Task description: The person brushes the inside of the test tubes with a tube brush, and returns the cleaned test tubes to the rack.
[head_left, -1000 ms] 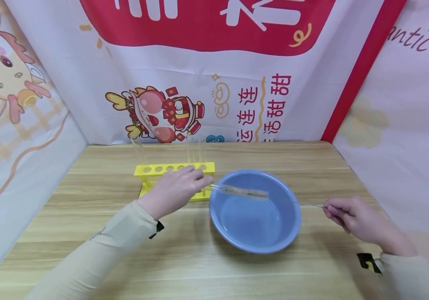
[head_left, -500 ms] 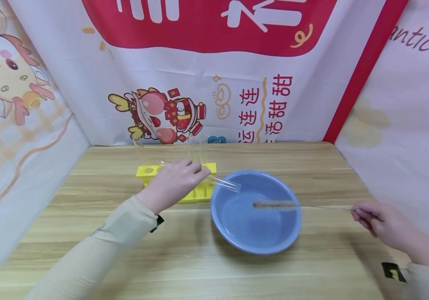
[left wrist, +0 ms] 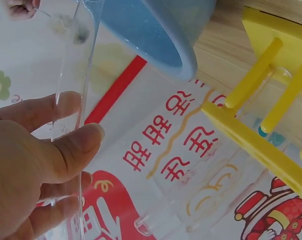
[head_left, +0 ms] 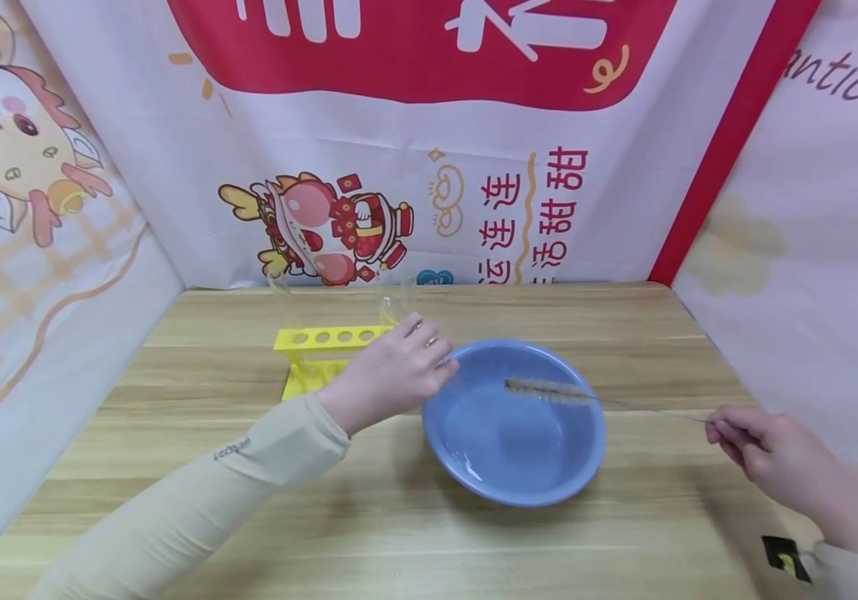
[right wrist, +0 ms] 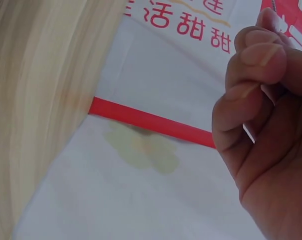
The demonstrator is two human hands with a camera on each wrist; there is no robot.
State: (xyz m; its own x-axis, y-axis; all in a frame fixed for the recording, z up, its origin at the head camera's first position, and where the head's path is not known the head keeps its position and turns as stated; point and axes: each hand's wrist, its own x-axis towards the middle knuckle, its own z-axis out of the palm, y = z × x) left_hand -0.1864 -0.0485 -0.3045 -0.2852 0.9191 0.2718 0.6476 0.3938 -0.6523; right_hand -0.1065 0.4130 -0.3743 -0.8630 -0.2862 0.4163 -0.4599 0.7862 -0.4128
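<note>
Between thumb and fingers my left hand [head_left: 396, 371] grips a clear glass test tube [left wrist: 73, 85], its lower end pointing down over the blue basin [head_left: 513, 492]. My right hand [head_left: 766, 450], off to the basin's right, pinches the thin wire handle of a test tube brush [head_left: 549, 390]. The brush's bristled head hangs over the basin, outside the tube. Fingers [right wrist: 263, 55] of the right hand curl in the right wrist view, with the brush head out of that picture. A little water glints in the basin.
Behind my left hand stands a yellow test tube rack [head_left: 324, 337] with several clear tubes upright or leaning in it. Part of it is hidden by the hand. A printed cloth backdrop [head_left: 414, 125] closes off the wooden table [head_left: 474, 550] at the back and sides.
The brush has come out of the test tube as my right hand moved right. My left hand has shifted right with the tube, tilting it further down over the basin.
</note>
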